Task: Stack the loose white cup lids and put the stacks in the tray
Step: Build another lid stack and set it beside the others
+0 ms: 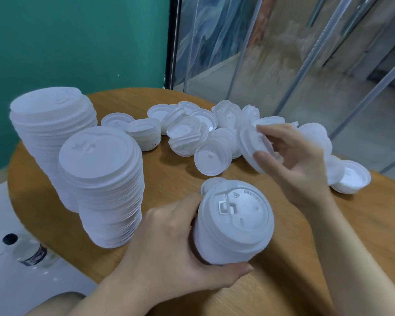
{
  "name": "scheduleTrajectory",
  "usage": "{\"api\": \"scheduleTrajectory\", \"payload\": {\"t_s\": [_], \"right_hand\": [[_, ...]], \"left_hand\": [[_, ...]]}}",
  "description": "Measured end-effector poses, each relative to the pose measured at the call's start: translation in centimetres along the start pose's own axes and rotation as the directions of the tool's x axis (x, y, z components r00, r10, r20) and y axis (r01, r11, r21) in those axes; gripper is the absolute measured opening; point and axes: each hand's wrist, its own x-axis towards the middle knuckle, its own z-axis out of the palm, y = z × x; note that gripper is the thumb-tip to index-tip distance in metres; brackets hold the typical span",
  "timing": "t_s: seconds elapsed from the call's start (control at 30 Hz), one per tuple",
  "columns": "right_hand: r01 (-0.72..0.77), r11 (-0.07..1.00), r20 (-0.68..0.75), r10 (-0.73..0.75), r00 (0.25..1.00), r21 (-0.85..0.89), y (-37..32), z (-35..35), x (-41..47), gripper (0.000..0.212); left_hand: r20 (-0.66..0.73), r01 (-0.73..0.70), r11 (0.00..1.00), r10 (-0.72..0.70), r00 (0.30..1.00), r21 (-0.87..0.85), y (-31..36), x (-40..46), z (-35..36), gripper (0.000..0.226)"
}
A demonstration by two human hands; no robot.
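Two tall lid stacks (78,156) stood left on the wooden tabletop (173,172), left hand (169,242) fingers curled round a short stack (233,224), right hand (292,165) pinching one lid (253,144), probably single, among loose lids (192,133).

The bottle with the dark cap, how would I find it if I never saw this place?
Start at the round wooden table and go to its near left edge, by the tall lid stacks. Just past that edge, lower down on the pale surface, is the bottle. It is the only clear thing with a dark cap; everything nearby is white lids.
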Motion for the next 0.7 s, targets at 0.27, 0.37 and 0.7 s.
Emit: {"api": "scheduleTrajectory", "payload": {"t_s": [0.27, 0.37, 0.7], "right_hand": [[0.075, 0.994, 0.367, -0.100, 0.925, 0.082, -7.3, -2.5, -0.3, 0.059], [0.101, 0.993, 0.510, -0.119, 0.852, 0.063, -8.4, -2.7, -0.9, 0.056], [0.132, 0.991, 0.641, -0.082, 0.763, -0.032, -7.3, -1.8, -1.1, 0.072]], "left_hand": [[-0.008, 0.049, 0.999, -0.049, 0.999, -0.012, 0.3, 0.0, 0.0, 0.074], [0.004, 0.042, 0.999, -0.042, 0.999, -0.012, 0.3, -0.1, 0.0, 0.068], [0.051, 0.037, 0.995, -0.033, 0.998, -0.090, -0.2, -0.3, 0.2, 0.075]]}}
